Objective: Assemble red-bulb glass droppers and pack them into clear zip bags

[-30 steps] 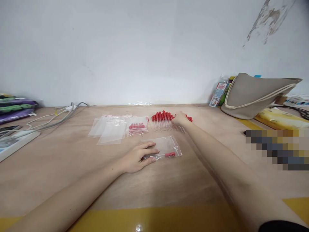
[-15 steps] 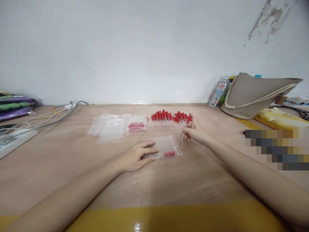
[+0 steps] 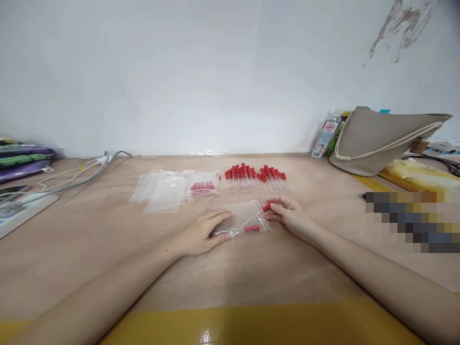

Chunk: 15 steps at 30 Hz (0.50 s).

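Note:
My left hand lies with fingers apart on the left end of a clear zip bag, pressing it to the table. One red-bulbed dropper is inside, along the near edge. Between the fingertips of my right hand is a second dropper, pinched at its red bulb. Its thin stem points left and down at the bag's right end; the tip appears to be inside. Behind the bag, several loose droppers lie in two clusters, bulbs away from me.
Flat clear bags overlap at the left, beside a stack of bags with red droppers. Cables and a white power strip lie far left. A grey bag, a bottle and a yellow packet stand at the right.
My right hand has come from the loose droppers toward me and left, bringing a dropper to the bag's right end. The left hand has stayed put on the bag.

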{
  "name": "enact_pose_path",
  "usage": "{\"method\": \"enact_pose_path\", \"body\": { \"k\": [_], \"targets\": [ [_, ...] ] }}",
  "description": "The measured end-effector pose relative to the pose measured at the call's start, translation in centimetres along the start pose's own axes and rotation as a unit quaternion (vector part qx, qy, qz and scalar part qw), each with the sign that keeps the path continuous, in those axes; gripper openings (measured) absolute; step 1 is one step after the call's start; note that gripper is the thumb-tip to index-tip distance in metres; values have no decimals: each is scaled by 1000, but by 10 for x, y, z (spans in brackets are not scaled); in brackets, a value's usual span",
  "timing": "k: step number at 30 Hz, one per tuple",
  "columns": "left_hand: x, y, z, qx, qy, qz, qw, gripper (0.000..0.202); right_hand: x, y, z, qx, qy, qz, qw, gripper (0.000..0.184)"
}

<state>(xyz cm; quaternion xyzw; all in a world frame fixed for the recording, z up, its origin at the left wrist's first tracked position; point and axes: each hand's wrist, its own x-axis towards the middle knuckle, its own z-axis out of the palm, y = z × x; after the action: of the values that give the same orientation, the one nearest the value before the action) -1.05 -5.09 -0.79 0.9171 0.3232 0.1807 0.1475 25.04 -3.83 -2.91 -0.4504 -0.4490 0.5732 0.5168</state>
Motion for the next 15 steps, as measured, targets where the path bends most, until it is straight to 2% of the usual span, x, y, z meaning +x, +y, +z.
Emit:
{"method": "enact_pose_path", "body": {
  "k": [3, 8, 13, 15],
  "targets": [
    [0, -1, 1, -1, 3, -1, 1000, 48, -1, -5, -10, -67, -27, 28, 997, 22],
    [0, -2, 2, -5, 5, 1, 1000, 48, 1, -14, -19, -186, -63, 54, 979, 28],
    [0, -1, 1, -3, 5, -3, 1000, 48, 0, -12, -7, -186, -138, 46, 972, 30],
    [0, 0, 0, -2, 4, -7, 1000, 48, 0, -9, -3, -181, -147, 31, 972, 31]
  ]
}}
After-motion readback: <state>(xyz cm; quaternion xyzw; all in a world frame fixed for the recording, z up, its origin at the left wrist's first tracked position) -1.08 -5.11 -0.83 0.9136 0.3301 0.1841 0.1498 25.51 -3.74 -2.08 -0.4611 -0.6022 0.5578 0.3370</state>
